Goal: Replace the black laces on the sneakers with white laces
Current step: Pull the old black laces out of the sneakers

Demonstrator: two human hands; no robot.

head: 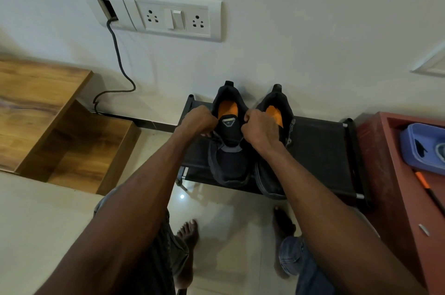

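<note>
Two black sneakers with orange insoles stand side by side on a low black shoe rack [320,150], toes toward me. Over the left sneaker [228,162], my left hand [198,120] is closed at the left side of the tongue and my right hand [258,127] is closed at its right side. Both fists appear to grip the shoe's black lace; a short bit of lace shows under my left hand. The right sneaker [272,181] is partly hidden behind my right wrist. No white laces are visible.
A white wall with a socket plate [178,17] and a dangling grey cable [118,58] is behind the rack. A wooden stepped unit [60,130] sits left. A red-brown cabinet [390,174] with a blue tray [423,147] stands right. My bare feet rest on the glossy floor.
</note>
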